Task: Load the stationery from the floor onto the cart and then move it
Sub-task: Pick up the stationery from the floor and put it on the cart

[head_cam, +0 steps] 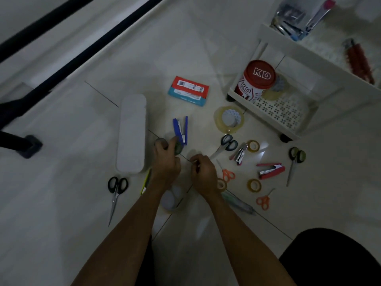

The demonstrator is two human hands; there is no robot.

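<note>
Both hands are down near the floor [86,203], close together among the scattered stationery. The left hand [166,159] is curled around a small dark tape roll [177,148], fingers closed on it, just below the blue stapler [181,131], which lies splayed open. The right hand [203,172] is closed in a loose fist with the fingertips pinched together; something thin seems to sit between them, but I cannot tell what.

Left of the left hand lies a long white case [132,133], and below that a pair of black-handled scissors [116,193]. Under the left wrist sits a clear tape roll [171,200]. Beyond the hands lies a red and blue packet [188,90].

Right of the right hand the floor is busy: a big clear tape roll [228,119], dark-handled scissors [225,144], a small silver stapler [240,154], a red stapler [271,171], small orange scissors [227,175], and yellowish tape rolls [254,185].

Further right and beyond stands the white cart [305,112], its lower tray holding a red tub [256,79] with a tape roll just beside it.
</note>
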